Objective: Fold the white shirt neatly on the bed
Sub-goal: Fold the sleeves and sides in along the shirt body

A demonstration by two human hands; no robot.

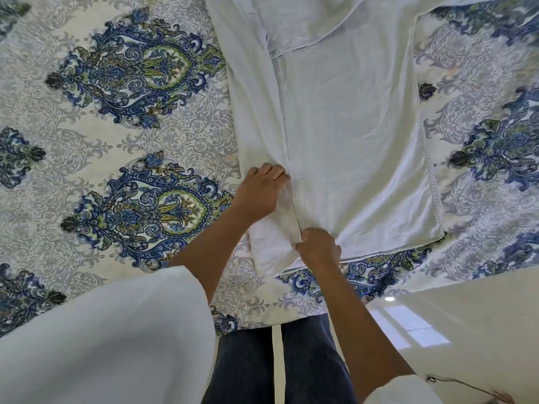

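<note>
The white shirt [350,126] lies spread on the bed, reaching from the top of the view down to the near edge. Its left side is folded inward, leaving a long vertical crease down the middle. My left hand [259,193] has its fingers curled over that folded edge about two thirds of the way down. My right hand [318,247] pinches the hem corner of the same folded strip near the bed's edge. A fold of cloth crosses the shirt at the top.
The bedspread [131,135] is white and grey with blue and green paisley medallions. The bed's near edge runs across the lower part of the view. Glossy white floor [455,330] shows at the lower right.
</note>
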